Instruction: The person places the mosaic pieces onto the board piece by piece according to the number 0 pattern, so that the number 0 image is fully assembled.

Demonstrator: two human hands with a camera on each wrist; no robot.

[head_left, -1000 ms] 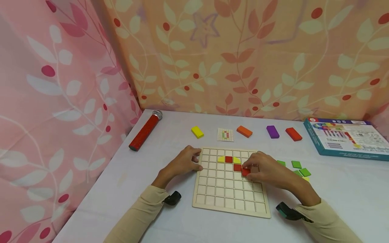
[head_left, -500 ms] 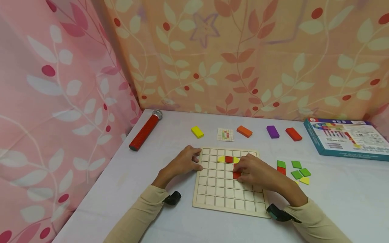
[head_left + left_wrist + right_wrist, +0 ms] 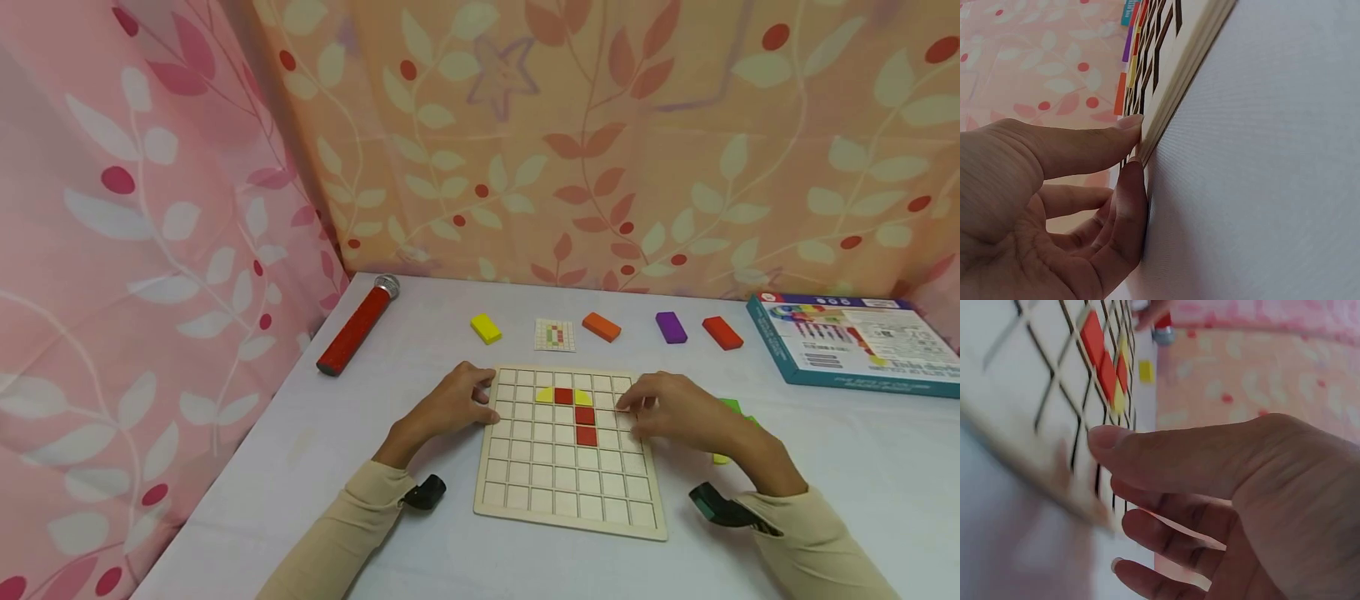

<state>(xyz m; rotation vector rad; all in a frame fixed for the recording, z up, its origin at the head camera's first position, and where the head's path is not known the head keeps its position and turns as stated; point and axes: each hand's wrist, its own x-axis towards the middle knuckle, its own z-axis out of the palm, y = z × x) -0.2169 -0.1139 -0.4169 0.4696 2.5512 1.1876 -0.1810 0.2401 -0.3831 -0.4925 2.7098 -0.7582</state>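
Note:
A wooden grid board [image 3: 570, 492] lies flat on the white table. Three red tiles [image 3: 586, 435] and two yellow tiles [image 3: 545, 395] sit in its upper cells. My left hand [image 3: 456, 404] rests at the board's left edge. In the left wrist view its thumb and forefinger [image 3: 1127, 187] pinch that edge of the board [image 3: 1179, 75]. My right hand [image 3: 671, 412] hovers over the board's right side with relaxed, empty fingers. The right wrist view shows the thumb [image 3: 1166, 453] stretched out above the grid [image 3: 1054, 394] and the red tiles [image 3: 1094, 340].
Along the back lie a red microphone [image 3: 358, 325], a yellow block [image 3: 486, 328], a pattern card [image 3: 556, 335], an orange block [image 3: 602, 327], a purple block [image 3: 671, 327] and a red block [image 3: 722, 332]. A game box [image 3: 851, 342] sits far right. Loose green tiles [image 3: 729, 406] lie behind my right hand.
My right hand set a red tile into the grid below the other red ones, let go and drew back to the right. The left hand has stayed at the board's edge.

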